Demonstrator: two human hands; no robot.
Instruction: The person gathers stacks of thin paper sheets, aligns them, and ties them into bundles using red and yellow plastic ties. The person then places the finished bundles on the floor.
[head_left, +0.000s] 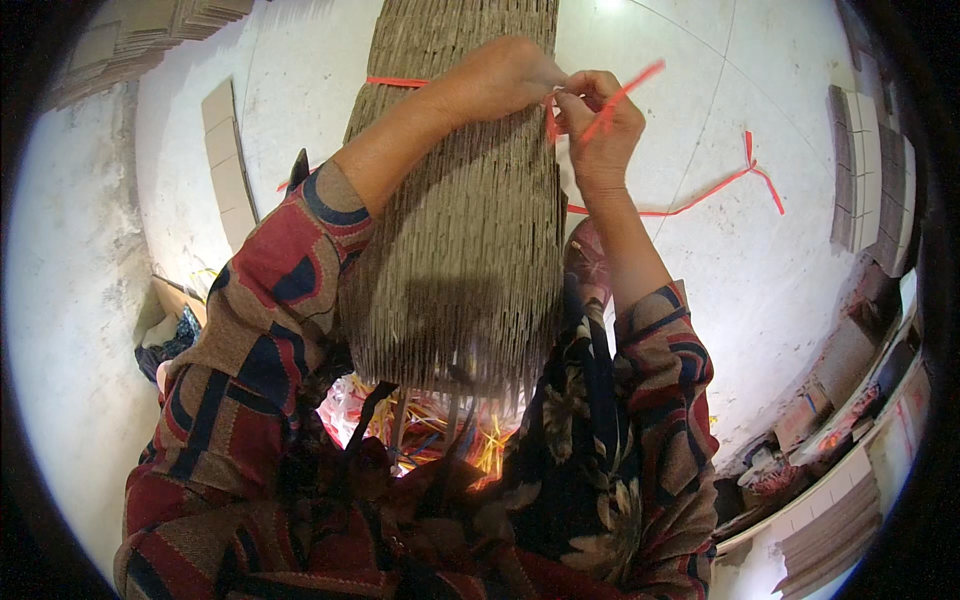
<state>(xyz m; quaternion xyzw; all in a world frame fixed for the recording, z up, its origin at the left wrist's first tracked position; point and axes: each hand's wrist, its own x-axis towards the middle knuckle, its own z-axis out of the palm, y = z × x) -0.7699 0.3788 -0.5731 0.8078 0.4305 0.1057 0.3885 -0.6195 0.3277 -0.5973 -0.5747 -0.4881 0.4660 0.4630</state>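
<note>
A long stack of grey-brown cardboard strips (460, 230), packed edge-on, extends away from me between my arms. A red plastic strap (397, 82) crosses its far part, running under my left forearm. My left hand (508, 78) lies over the stack's right edge, its fingers closed and pinching the strap there. Touching it, my right hand (604, 122) is also closed on the red strap, thumb against fingers. A loose strap end sticks up to the right past the right hand. The exact crossing of the strap between the fingertips is hidden.
A second red strap (665, 213) comes out from beneath the stack across the pale floor (680, 120). Flat cardboard pieces (228, 165) lie at left, with more cardboard stacks (855, 165) at right. Tangled coloured strips (430, 430) lie below the stack's near end.
</note>
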